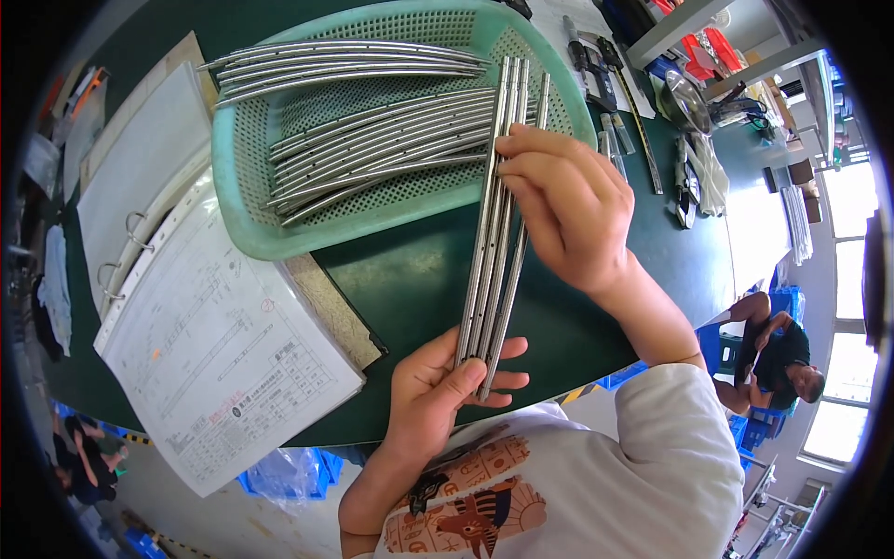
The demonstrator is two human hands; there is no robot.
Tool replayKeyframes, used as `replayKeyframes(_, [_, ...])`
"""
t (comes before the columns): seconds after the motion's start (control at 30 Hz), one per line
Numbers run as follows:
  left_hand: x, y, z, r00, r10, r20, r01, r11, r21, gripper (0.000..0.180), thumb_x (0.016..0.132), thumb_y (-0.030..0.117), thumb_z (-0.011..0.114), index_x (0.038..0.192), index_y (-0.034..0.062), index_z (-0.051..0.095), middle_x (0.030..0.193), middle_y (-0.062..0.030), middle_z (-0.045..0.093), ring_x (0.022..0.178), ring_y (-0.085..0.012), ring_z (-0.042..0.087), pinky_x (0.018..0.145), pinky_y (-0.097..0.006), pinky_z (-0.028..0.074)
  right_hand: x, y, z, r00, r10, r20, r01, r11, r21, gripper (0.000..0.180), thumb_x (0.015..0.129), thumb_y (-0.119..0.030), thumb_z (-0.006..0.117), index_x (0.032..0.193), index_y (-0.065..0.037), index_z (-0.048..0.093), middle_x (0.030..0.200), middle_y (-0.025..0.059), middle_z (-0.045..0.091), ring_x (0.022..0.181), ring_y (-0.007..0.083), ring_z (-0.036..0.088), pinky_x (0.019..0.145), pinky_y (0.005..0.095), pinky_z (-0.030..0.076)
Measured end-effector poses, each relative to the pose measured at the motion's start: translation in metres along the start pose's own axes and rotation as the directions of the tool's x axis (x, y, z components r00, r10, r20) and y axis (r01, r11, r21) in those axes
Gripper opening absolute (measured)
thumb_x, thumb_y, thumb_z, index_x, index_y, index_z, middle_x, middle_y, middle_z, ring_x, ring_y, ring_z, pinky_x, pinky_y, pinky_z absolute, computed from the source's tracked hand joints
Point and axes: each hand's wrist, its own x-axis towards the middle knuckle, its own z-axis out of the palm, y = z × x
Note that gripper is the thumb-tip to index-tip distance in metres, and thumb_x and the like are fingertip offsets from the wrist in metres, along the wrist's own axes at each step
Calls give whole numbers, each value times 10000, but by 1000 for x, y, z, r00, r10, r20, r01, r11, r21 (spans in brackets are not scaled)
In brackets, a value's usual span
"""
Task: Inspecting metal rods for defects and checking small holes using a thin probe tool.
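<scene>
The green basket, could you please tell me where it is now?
In the head view, the green basket is at upper centre on the table, right of the open ring binder.

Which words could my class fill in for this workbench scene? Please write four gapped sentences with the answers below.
1. The lower ends of the held metal rods are in the ____ hand.
2. More rods lie inside a plastic basket coloured ____.
3. The ring binder lies to the basket's ____.
4. The printed T-shirt is mainly ____.

Answers: left; green; left; white.
</scene>
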Motion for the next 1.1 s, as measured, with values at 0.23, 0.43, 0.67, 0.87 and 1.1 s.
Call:
replayKeyframes(0.23, [0,-3,0,999,35,-21,-35,999,-2,400,922,120,462,1289,-29,408,1168,-175,570,918,-244,642,709,-293,540,-4,-8,-6,992,126,-18,-120,971,206,120,765,-25,604,850,-41,520,923,93,662,857,262,655,710,359,505])
replayKeyframes(0.43, [0,-2,1,999,33,-20,-33,999,-6,391,923,120,455,1281,-32,411,1167,-173,568,912,-236,643,700,-282,539,-5,-23,-17,988,-54,146,37,993,116,88,755,-11,547,819,-47,500,957,153,660,964,309,632,914,442,417])
replayKeyframes(0.67, [1,-1,0,1000,27,-10,-28,999,-17,390,924,129,460,1273,-38,414,1165,-178,568,913,-237,644,694,-278,540,-11,-18,-9,994,-60,93,48,992,120,125,726,-46,617,809,-63,526,952,88,657,932,264,637,842,414,468])
replayKeyframes(0.87, [1,-1,0,1000,25,0,-25,1000,-13,388,924,134,460,1266,-45,414,1166,-181,567,909,-244,646,689,-280,545,-15,-15,-5,998,-36,59,24,983,182,116,709,-43,617,783,-69,531,939,82,659,932,268,639,838,414,477])
replayKeyframes(1.1, [3,-3,4,998,38,-43,-39,999,-3,411,911,143,471,1266,-54,407,1149,-208,569,879,-259,653,660,-288,555,-15,-19,-5,987,-117,111,113,993,38,128,672,-77,644,761,-88,553,966,73,651,947,261,638,864,420,465])
